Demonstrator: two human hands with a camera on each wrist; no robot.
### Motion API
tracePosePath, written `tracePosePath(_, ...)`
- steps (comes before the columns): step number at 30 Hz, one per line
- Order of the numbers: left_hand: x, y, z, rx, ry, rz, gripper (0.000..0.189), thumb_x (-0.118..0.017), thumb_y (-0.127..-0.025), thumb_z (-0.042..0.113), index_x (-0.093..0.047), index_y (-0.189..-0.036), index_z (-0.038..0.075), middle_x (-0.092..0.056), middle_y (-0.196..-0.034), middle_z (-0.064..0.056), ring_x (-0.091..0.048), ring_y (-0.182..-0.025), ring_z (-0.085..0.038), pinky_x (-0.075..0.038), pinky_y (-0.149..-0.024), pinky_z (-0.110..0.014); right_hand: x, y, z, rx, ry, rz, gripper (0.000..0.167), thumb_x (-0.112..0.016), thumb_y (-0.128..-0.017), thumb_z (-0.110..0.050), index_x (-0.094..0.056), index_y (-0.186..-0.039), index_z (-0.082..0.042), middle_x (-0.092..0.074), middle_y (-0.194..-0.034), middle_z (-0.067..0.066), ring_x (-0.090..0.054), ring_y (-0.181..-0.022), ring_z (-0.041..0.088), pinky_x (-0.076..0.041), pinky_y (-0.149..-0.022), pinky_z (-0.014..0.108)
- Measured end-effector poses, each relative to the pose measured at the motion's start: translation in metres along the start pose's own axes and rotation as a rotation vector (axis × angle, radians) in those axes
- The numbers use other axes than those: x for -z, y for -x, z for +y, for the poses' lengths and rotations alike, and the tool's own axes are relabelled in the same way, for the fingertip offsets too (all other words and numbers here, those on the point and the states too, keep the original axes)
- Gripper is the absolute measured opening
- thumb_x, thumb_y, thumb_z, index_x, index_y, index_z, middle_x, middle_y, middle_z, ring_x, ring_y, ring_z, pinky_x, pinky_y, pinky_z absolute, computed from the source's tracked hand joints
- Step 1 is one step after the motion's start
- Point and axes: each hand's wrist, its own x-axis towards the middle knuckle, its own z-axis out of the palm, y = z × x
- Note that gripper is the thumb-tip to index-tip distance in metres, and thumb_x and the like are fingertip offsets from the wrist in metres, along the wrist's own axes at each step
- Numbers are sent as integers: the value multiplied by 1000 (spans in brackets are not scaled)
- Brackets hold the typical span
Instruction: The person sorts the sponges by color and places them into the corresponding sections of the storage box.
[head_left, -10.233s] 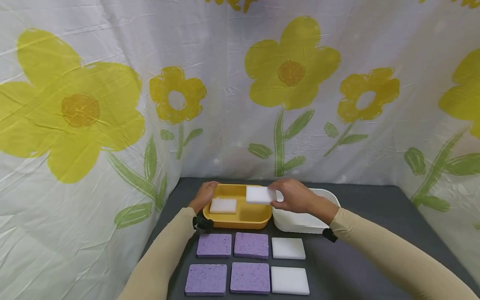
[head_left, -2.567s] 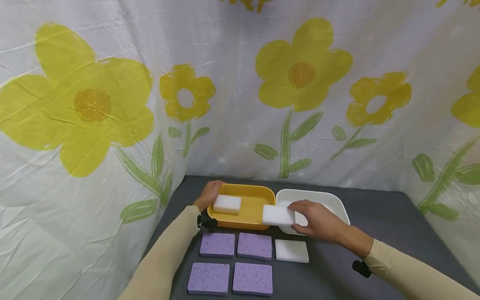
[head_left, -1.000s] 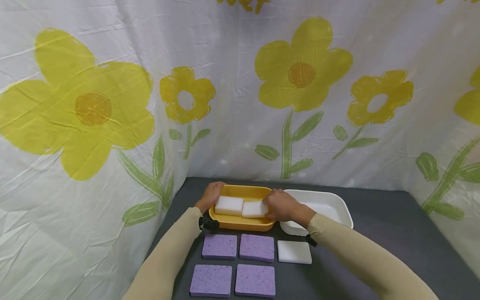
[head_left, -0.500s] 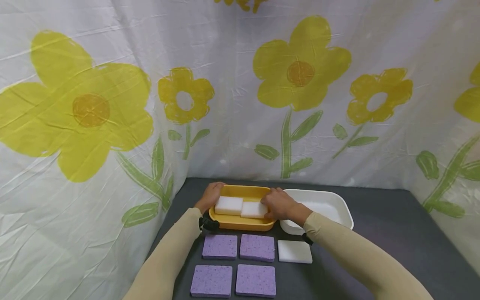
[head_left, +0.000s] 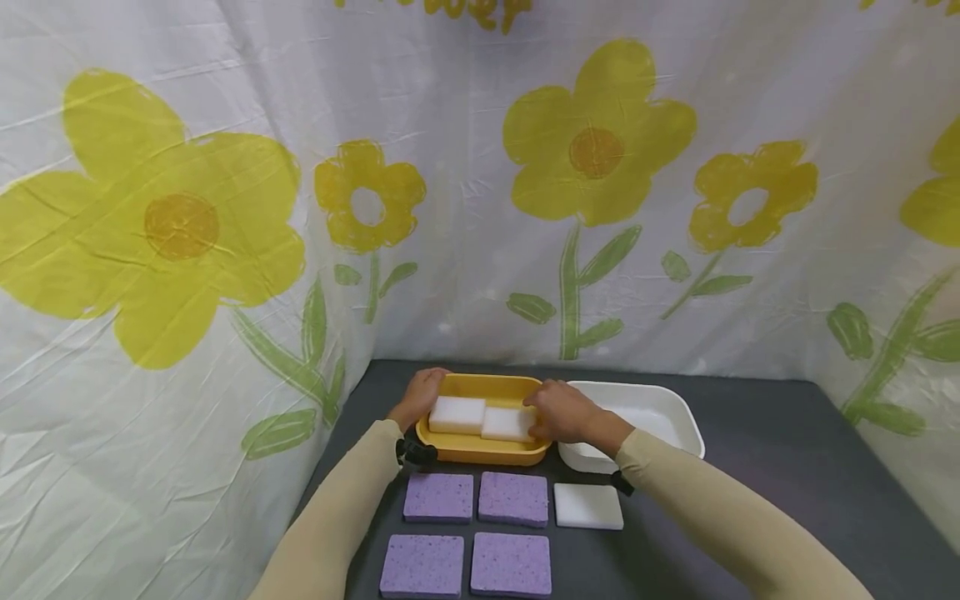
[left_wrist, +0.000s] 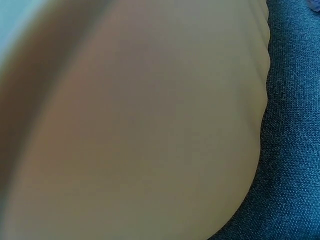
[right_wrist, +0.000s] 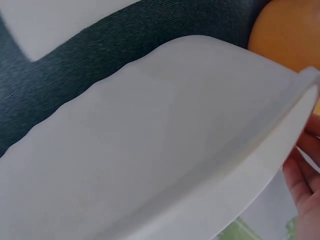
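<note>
At the left end of the yellow tray (head_left: 480,454), my left hand (head_left: 422,395) grips the rim; its fingertips are partly hidden. Inside lies a thick white melamine sponge block (head_left: 456,415), which looks like two stacked. Right beside it a thinner white melamine sponge (head_left: 506,424) sits low in the tray, its right end pinched by my right hand (head_left: 562,411). The right wrist view catches the fingers (right_wrist: 297,180) of that hand past the rim of the white tray (right_wrist: 150,125). Only the tan tray wall (left_wrist: 140,120) fills the left wrist view.
The white tray (head_left: 682,417) stands right of the yellow one, under my right forearm. In front on the dark table (head_left: 675,517) lie several purple sponges (head_left: 438,497) in two rows and one white melamine sponge (head_left: 588,507). A flowered curtain (head_left: 465,292) hangs behind.
Earlier, the front white sponge left the table, the left block in the tray grew thicker, and my right hand brought another sponge beside it. Over the last second both hands hardly move.
</note>
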Motion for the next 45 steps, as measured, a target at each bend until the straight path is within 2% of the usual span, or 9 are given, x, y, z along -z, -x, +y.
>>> tracePosePath(2, 0, 0, -1, -7, 0, 4, 48, -34, -119, 25, -67, -144, -1, -65, -146, -24, -62, -132, -41, -46, -118, -61, 3, 4, 1, 3, -37, 16, 43, -86, -94, -26, -78, -127, 0, -80, -127, 15, -71, -120, 37, -57, -107, 52)
tracePosePath(5, 0, -1, -2, -7, 12, 7, 47, -35, -119, 24, -67, -144, -1, -65, -147, -23, -62, -134, -41, -46, -119, -61, 9, 11, 2, 8, -99, 40, 45, -85, -96, -24, -76, -130, 4, -78, -130, 18, -71, -124, 39, -56, -111, 53)
tracePosePath(9, 0, 1, 0, -5, 9, -2, 48, -34, -119, 24, -66, -145, -1, -64, -148, -23, -61, -134, -42, -45, -120, -62, 16, 22, 5, 18, -149, 60, 45, -84, -96, -21, -75, -131, 5, -78, -130, 20, -72, -123, 38, -57, -109, 53)
tracePosePath(19, 0, 0, 0, 3, 4, -4, 49, -33, -119, 25, -65, -146, -1, -63, -149, -24, -61, -134, -41, -46, -119, -61, 23, 60, 9, 8, -179, 65, 43, -85, -94, -19, -77, -130, 3, -79, -127, 15, -74, -121, 34, -59, -108, 52)
tracePosePath(25, 0, 2, 2, 11, 6, 1, 49, -33, -120, 25, -63, -149, -1, -60, -153, -24, -57, -140, -42, -42, -123, -62, 27, 88, 4, 15, -169, 82, 41, -85, -94, -19, -77, -128, 2, -80, -126, 13, -76, -119, 32, -60, -105, 51)
tracePosePath(30, -1, 4, 4, 10, -15, 8, 51, -30, -120, 25, -62, -149, -2, -61, -151, -25, -58, -137, -42, -44, -121, -61, 30, 110, -1, 39, -163, 80, 39, -86, -94, -19, -77, -127, 1, -80, -125, 12, -76, -118, 31, -60, -103, 52)
tracePosePath(36, -1, 5, 5, 9, -28, 20, 51, -31, -119, 24, -63, -148, -2, -61, -151, -25, -58, -138, -42, -43, -122, -61, 33, 131, -8, 33, -173, 69, 40, -87, -94, -21, -77, -127, -2, -79, -126, 9, -75, -118, 30, -61, -101, 51)
tracePosePath(45, 0, 6, 3, -9, -38, -3, 50, -30, -120, 25, -61, -150, -2, -57, -157, -25, -53, -144, -45, -39, -125, -63, 30, 158, -17, 13, -186, 86, 40, -89, -91, -21, -78, -126, -4, -79, -124, 4, -75, -116, 25, -62, -99, 48)
